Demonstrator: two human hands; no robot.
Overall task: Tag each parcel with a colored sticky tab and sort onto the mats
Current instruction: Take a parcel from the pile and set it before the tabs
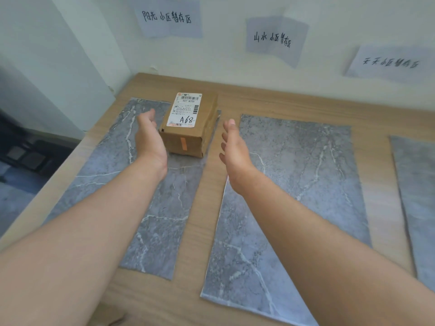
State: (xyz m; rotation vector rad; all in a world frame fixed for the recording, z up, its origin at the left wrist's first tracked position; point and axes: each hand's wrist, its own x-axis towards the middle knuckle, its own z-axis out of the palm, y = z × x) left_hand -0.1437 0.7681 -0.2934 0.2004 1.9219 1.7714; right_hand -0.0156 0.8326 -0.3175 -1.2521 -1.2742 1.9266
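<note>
A brown cardboard parcel (191,128) rests on the far end of the left grey marble-patterned mat (113,175). It carries a white shipping label marked "A68" on top and an orange sticky tab (183,144) on its near side. My left hand (148,137) is open just left of the parcel, close to its side; touching or not I cannot tell. My right hand (233,149) is open to the parcel's right, a small gap away, palm facing it. Neither hand holds anything.
A middle marble mat (294,196) and a right mat (416,196) lie on the wooden table (209,220). Three handwritten paper signs (168,17) hang on the wall, one above each mat. The table's left edge drops to a dark floor.
</note>
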